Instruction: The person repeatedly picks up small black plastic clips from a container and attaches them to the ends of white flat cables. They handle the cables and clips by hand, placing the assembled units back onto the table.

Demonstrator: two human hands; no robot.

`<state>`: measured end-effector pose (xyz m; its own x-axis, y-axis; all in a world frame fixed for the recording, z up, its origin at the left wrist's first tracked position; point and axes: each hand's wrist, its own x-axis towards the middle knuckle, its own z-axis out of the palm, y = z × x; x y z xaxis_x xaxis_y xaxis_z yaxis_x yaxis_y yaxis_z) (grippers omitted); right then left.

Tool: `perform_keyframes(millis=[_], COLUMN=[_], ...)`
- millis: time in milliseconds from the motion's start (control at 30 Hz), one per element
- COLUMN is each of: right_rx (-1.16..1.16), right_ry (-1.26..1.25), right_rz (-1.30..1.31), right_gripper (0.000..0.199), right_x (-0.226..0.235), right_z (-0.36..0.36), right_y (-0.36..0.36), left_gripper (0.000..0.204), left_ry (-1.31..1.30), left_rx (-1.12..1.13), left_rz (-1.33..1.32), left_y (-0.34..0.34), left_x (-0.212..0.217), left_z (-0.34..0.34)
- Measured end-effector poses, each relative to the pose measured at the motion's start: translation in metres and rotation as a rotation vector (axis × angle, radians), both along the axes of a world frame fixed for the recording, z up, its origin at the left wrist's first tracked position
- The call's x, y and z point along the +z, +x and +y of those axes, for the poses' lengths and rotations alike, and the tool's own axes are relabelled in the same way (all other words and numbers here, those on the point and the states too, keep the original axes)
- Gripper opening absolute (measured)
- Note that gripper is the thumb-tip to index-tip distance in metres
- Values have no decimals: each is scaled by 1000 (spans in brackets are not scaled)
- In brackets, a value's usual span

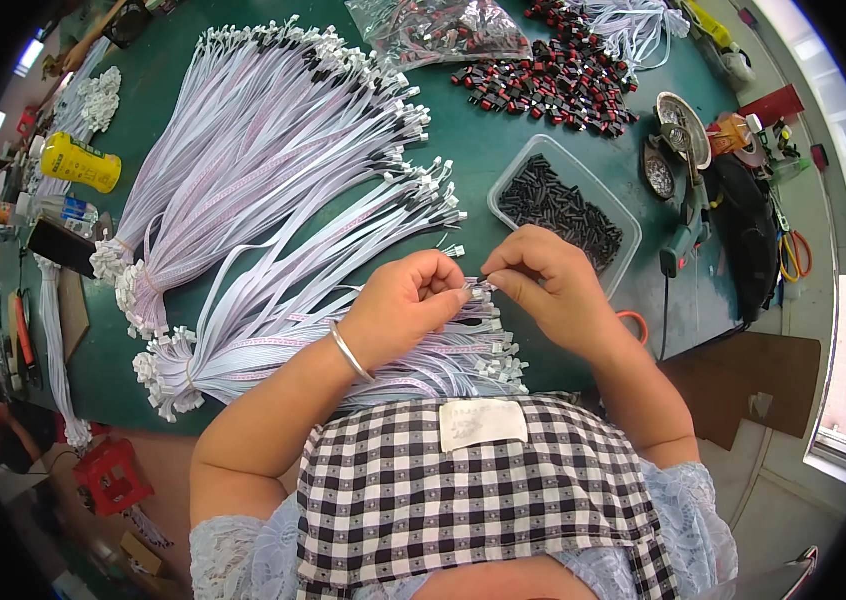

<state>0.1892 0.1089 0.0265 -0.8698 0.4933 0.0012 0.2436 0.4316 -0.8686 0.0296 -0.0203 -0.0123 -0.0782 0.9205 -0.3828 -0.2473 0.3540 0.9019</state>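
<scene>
Both hands meet over the near bundle of white flat ribbon cables (263, 360), whose white plugs fan out on the right. My left hand (405, 300), with a silver bangle on its wrist, is closed in a pinch on one cable's end. Opposite it, my right hand (551, 285) has thumb and forefinger pinched close to that end; whatever lies between them is too small to make out. Just beyond the right hand stands a clear plastic box (633, 222) holding many short black tubes (555, 208). Larger cable bundles (243, 150) spread to the far left, some with black sleeves near their plugs.
A heap of small red-and-black parts (553, 85) lies at the back, beside a clear bag (438, 35) of similar ones. To the right are metal dishes (681, 125), a green hand tool (681, 245) with a cord and orange-handled scissors (796, 255). A yellow bottle (81, 163) and phone (61, 246) sit left.
</scene>
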Motion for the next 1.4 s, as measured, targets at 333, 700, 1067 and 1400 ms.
perform_keyframes(millis=[333,700,1067,1400], right_rx=[40,-87,20,115], right_ry=[62,-186,52,179], right_rz=[17,-216,52,79], right_gripper=[10,11,11,11], right_x=[-3,9,6,3], right_z=[-2,-5,-3,-2], right_y=[-4,-8,-7,-10], left_gripper=[11,14,13,14], left_ry=[12,23,45,56], left_rx=[-18,8,-33,-48], left_rz=[2,-16,99,131], left_y=[-1,0,0,1], left_x=[1,5,-5,-2], left_z=[-1,-1,-3,-2])
